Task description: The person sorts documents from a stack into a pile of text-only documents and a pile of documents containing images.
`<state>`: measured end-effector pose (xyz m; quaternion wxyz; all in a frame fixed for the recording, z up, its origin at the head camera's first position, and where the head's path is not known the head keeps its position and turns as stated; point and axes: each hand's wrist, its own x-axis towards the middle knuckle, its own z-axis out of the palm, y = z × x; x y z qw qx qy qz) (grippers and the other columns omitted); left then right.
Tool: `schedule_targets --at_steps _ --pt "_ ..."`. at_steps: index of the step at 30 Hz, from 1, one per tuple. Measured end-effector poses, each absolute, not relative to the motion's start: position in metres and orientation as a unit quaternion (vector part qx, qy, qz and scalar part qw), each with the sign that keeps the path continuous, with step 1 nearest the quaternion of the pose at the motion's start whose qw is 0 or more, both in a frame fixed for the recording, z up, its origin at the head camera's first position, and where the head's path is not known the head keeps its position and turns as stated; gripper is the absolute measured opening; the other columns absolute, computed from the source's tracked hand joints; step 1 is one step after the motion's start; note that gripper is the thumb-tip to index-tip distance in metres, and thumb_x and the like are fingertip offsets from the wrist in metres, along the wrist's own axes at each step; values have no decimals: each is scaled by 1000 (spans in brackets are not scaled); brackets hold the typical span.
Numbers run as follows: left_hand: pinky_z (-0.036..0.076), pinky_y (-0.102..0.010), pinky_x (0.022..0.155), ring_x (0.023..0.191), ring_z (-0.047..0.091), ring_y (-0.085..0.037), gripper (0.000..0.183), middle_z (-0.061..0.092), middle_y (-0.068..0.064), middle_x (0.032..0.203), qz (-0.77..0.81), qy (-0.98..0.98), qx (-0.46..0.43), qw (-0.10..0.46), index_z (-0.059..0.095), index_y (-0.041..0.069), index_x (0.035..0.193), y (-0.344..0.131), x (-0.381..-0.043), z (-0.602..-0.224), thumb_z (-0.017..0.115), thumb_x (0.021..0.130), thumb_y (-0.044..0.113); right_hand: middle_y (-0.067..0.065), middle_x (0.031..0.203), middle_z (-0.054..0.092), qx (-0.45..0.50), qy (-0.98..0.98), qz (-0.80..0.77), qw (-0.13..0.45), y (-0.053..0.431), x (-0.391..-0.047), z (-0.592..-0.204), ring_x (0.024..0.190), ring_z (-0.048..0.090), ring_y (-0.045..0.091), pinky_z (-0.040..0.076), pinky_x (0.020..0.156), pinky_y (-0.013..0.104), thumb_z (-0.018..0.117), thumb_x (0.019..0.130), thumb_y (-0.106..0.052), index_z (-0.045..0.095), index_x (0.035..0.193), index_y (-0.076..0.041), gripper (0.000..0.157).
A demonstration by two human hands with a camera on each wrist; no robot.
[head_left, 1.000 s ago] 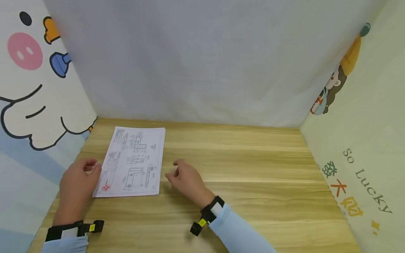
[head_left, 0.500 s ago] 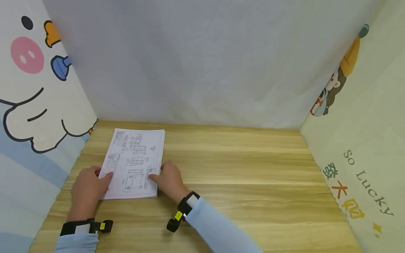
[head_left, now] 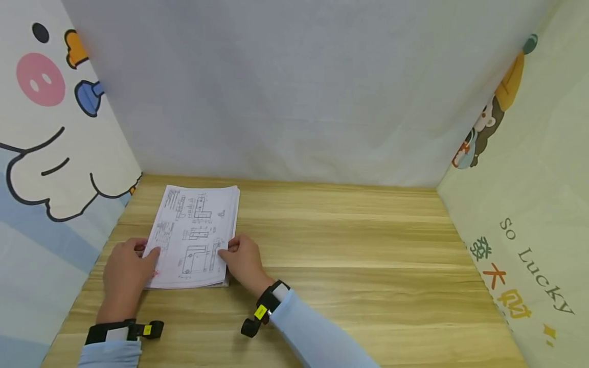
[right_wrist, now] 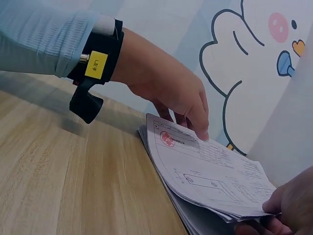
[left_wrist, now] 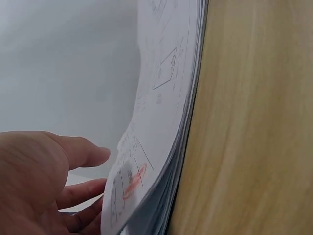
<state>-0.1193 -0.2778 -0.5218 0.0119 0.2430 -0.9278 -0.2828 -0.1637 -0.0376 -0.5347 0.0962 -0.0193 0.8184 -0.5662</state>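
Light wooden tabletop (head_left: 349,266), boxed in by cartoon-printed fabric walls — we have a thin stack of white printed sheets with technical drawings (head_left: 193,235) lying toward its far left corner. Our left hand (head_left: 124,271) pinches the stack's left edge, thumb on top; our right hand (head_left: 241,258) pinches its right edge, fingers tucked under. We seem to be gathering the stack — lifting it would next call for an even two-sided grip. Its near edges curl up, pages slightly fanned, with a red stamp near the left hand.

1. A light wooden tabletop (head_left: 349,255) with lengthwise grain carries everything.
2. A stack of white printed paper sheets with technical drawings (head_left: 195,225) lies at its far left corner.
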Motion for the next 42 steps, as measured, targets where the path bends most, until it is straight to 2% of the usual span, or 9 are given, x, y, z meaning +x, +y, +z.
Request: schedule_targets --at_steps 3,9,14,18,24,29,33,39,42 --pt "45 -62 93 115 50 -47 59 51 -33 132 -289 -924 251 11 54 -8 143 -279 -119 -523 63 102 33 0 79 64 -19 816 -569 98 -37 -165 -533 65 58 9 48 53 21 77 92 -11 65 98 -3 16" --pt "46 -60 92 114 51 -46 56 51 -31 130 -303 -920 247 13 56 -7 141 -280 -118 -523 62 103 34 -1 84 65 -33 829 -552 79 -36 -162 -532 72 60 8 51 59 21 74 95 -11 68 107 -3 16" --pt "47 -59 93 114 52 -45 57 52 -31 130 -320 -917 239 12 57 -6 141 -281 -118 -522 61 103 36 -1 83 61 -55 845 -530 38 -35 -159 -532 70 57 10 47 56 20 73 97 -12 69 114 -4 19" --pt "48 -58 94 115 52 -44 60 52 -30 134 -342 -910 236 4 56 -4 143 -284 -120 -526 60 103 40 -2 80 62 -44 840 -541 23 -33 -159 -534 66 58 7 48 53 20 72 97 -9 71 117 -3 21" --pt "48 -57 94 116 52 -43 61 54 -28 137 -366 -902 229 -4 55 -2 144 -287 -121 -529 57 104 44 -1 90 67 -39 826 -562 3 -30 -159 -535 76 63 8 53 61 23 72 96 -7 70 109 -4 14" --pt "47 -57 96 117 51 -42 63 54 -27 139 -379 -895 235 -19 53 -1 146 -285 -120 -526 54 105 46 1 92 66 -46 828 -559 -14 -28 -158 -536 80 61 10 52 65 24 70 96 -6 68 103 -3 7" --pt "48 -57 97 118 51 -42 64 54 -27 138 -379 -892 247 -23 52 -1 148 -284 -120 -523 54 105 47 1 88 67 -33 816 -577 -5 -27 -159 -536 75 62 9 52 62 23 70 98 -7 67 102 -4 7" --pt "46 -58 102 127 49 -45 73 51 -29 145 -395 -883 253 -23 42 -1 156 -284 -120 -520 49 106 52 2 81 72 -3 762 -646 37 -24 -164 -535 66 66 11 51 53 23 71 97 -12 68 102 -6 8" --pt "50 -54 98 125 52 -44 77 50 -30 146 -404 -879 251 -16 38 -1 158 -285 -120 -520 47 105 54 3 83 74 -1 739 -672 56 -20 -165 -533 68 68 13 51 54 23 71 97 -14 68 104 -7 11"
